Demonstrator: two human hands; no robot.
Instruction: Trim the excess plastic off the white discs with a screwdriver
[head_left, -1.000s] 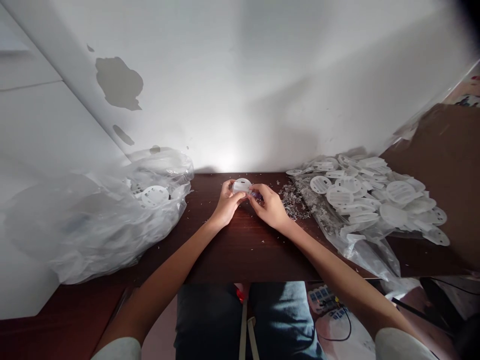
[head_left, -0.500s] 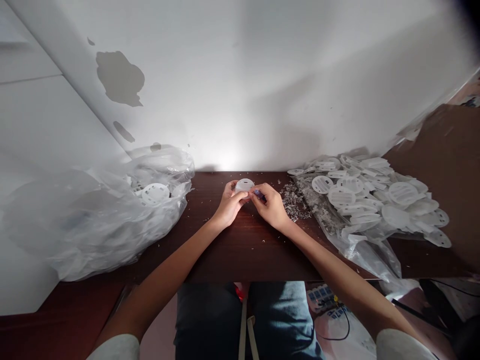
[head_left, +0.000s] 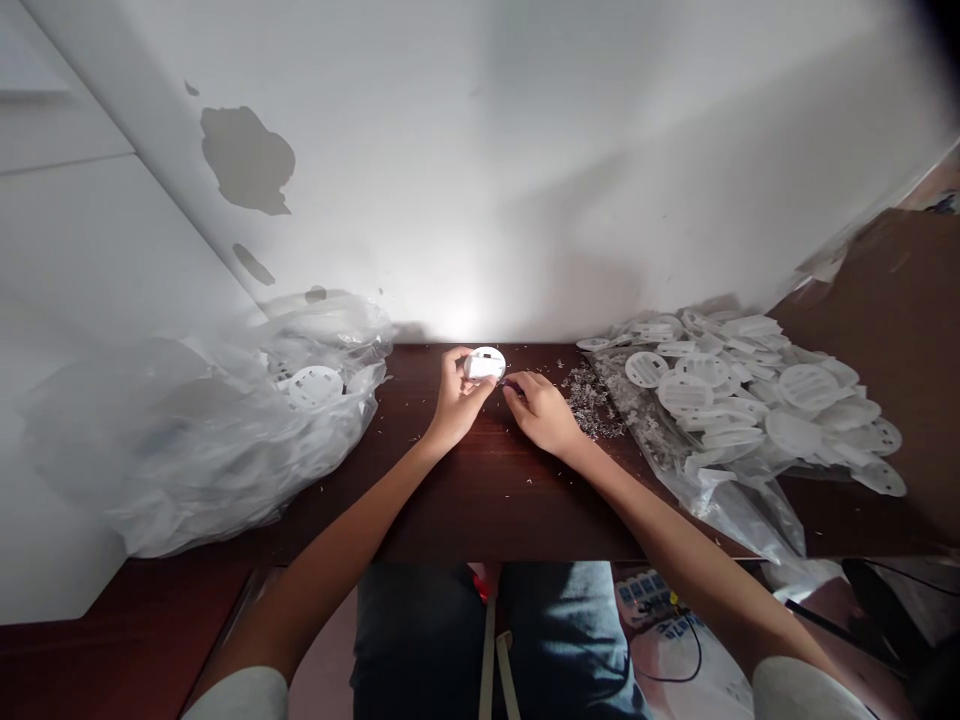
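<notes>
My left hand [head_left: 455, 405] grips a round white plastic disc [head_left: 486, 364] by its lower left side, thumb in front and fingers behind. The disc is tilted up toward me and shows a small dark slot and a raised block. Close by on the right, my right hand [head_left: 544, 408] is closed around a small bluish-purple tool [head_left: 514, 388]. Most of that tool is hidden by the fingers, so its kind cannot be made out. A narrow gap separates the right fingertips from the disc.
Left on the dark wooden table [head_left: 480, 510] lies a clear plastic bag [head_left: 247, 460] with similar white discs [head_left: 315, 386]. At right, many white discs [head_left: 806, 388] are heaped on clear plastic. Small plastic scraps [head_left: 589, 400] lie beside them. A white wall [head_left: 450, 200] rises behind.
The disc has been turned in my left hand, so its slot and raised block now face me. My right hand has drawn slightly back from it, still holding the small tool.
</notes>
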